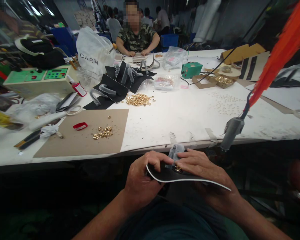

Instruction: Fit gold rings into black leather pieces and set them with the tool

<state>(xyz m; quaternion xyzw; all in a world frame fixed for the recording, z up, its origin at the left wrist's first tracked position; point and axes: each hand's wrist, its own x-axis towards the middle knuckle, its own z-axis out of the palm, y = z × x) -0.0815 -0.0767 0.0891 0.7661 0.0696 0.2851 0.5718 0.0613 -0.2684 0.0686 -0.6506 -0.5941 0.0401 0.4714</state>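
Observation:
A black leather panel (190,177) with a white cut edge bends between my two hands, just in front of the table's edge. My left hand (146,175) is closed on its left side, fingers on top and the palm beneath. My right hand (207,170) grips the right side, its fingers lying across the top face. A gold metal ring (178,169) shows on the panel between the hands, close to the right fingertips. Behind it rises a strap wrapped in translucent plastic (176,151). The panel's underside is hidden.
Gold rings (103,132) lie on a brown board (77,146), with a larger gold pile (139,99) behind. Black panels with wrapped handles (115,85) lie farther back. A grey tool (232,133) hangs on a cable at right. A person (137,36) sits opposite.

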